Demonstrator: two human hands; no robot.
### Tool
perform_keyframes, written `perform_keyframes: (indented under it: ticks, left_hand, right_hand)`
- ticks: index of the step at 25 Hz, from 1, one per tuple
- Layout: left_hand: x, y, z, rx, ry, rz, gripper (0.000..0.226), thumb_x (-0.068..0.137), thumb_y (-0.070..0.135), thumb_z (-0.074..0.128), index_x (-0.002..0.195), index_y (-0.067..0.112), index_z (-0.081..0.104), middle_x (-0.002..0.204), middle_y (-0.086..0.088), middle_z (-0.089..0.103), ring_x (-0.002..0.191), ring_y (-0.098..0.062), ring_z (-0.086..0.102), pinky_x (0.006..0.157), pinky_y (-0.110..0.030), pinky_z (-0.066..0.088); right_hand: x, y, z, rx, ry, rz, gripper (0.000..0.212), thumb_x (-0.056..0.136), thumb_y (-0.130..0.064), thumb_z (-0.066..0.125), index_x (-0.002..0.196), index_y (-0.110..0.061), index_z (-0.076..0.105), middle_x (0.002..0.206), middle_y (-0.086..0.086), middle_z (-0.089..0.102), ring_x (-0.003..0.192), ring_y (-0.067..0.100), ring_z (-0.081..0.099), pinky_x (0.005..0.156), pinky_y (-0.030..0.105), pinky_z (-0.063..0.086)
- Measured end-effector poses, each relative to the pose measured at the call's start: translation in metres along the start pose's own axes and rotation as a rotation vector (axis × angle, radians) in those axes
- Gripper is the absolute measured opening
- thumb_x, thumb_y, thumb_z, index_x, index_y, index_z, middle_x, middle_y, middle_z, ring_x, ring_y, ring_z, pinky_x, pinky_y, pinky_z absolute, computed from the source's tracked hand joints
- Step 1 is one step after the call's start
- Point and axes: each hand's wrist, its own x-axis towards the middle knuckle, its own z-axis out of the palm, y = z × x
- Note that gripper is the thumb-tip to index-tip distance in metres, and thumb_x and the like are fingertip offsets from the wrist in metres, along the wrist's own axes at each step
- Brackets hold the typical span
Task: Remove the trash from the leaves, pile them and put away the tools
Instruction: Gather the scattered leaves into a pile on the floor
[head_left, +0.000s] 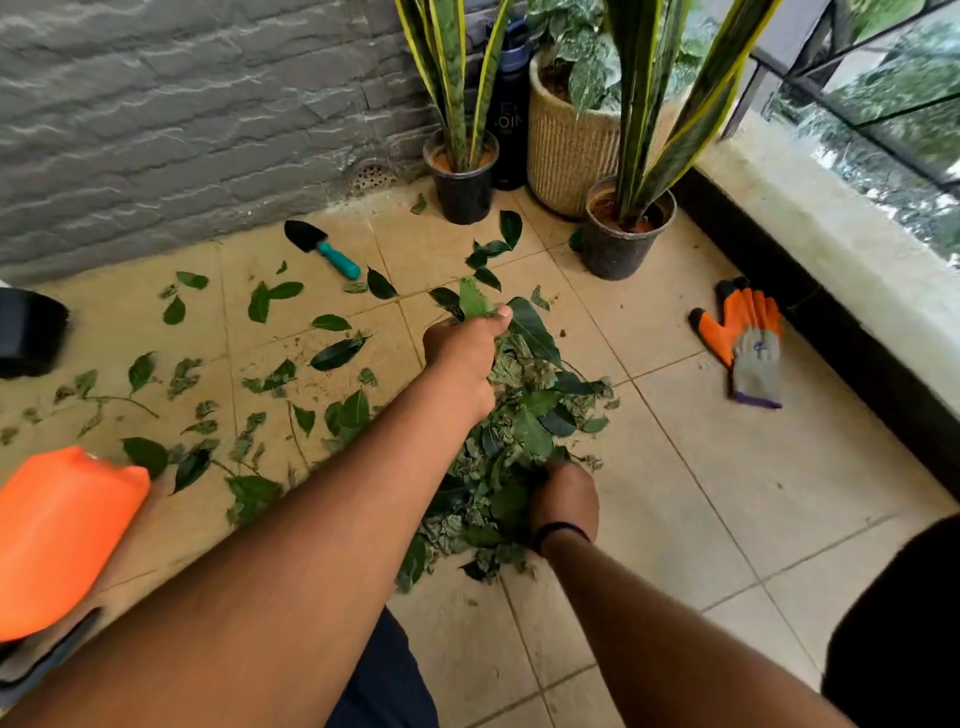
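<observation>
A pile of green leaves (519, 441) lies on the tan tiles in the middle. My left hand (462, 358) reaches over its far side and grips a leaf (474, 299) between thumb and fingers. My right hand (563, 501) rests at the pile's near edge, its fingers buried in the leaves. Loose leaves (270, 299) are scattered across the floor to the left. A small black trowel with a teal handle (322, 247) lies near the wall. An orange and grey glove (748, 340) lies on the floor to the right.
Two black pots with tall striped plants (462, 182) (626, 236) and a woven basket planter (566, 145) stand in the far corner beside a dark bottle (511, 104). An orange object (57, 535) is at the near left. A dark container (28, 332) sits at the left edge.
</observation>
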Motion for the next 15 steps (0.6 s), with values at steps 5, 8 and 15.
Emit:
perform_keyframes:
  ticks: [5, 8, 15]
  left_hand:
    - [0.001, 0.007, 0.006, -0.096, -0.029, -0.063, 0.043, 0.087, 0.021, 0.078, 0.123, 0.008, 0.059, 0.120, -0.016, 0.064, 0.107, -0.039, 0.062, 0.071, -0.047, 0.058]
    - [-0.012, 0.007, 0.025, -0.172, -0.124, -0.078, 0.031, 0.089, 0.018, 0.075, 0.118, 0.009, 0.068, 0.110, -0.017, 0.073, 0.091, -0.036, 0.072, 0.061, -0.039, 0.060]
    - [-0.021, 0.006, 0.047, -0.256, -0.057, 0.092, 0.042, 0.082, 0.013, 0.082, 0.119, 0.003, 0.066, 0.106, -0.017, 0.075, 0.087, -0.032, 0.075, 0.076, -0.050, 0.063]
  right_hand:
    - [0.025, -0.090, -0.100, 0.926, -0.077, 0.390, 0.025, 0.098, -0.008, 0.049, 0.115, -0.003, 0.067, 0.099, 0.010, 0.069, 0.092, 0.028, 0.065, 0.096, 0.040, 0.054]
    - [0.033, -0.131, -0.155, 1.168, -0.160, 0.441, 0.028, 0.093, -0.018, 0.042, 0.102, -0.004, 0.065, 0.099, 0.017, 0.071, 0.088, 0.033, 0.070, 0.088, 0.055, 0.058]
    - [0.019, -0.159, -0.195, 1.100, -0.098, 0.284, 0.015, 0.090, -0.009, 0.053, 0.081, -0.004, 0.063, 0.084, 0.014, 0.066, 0.085, 0.032, 0.065, 0.080, 0.043, 0.054]
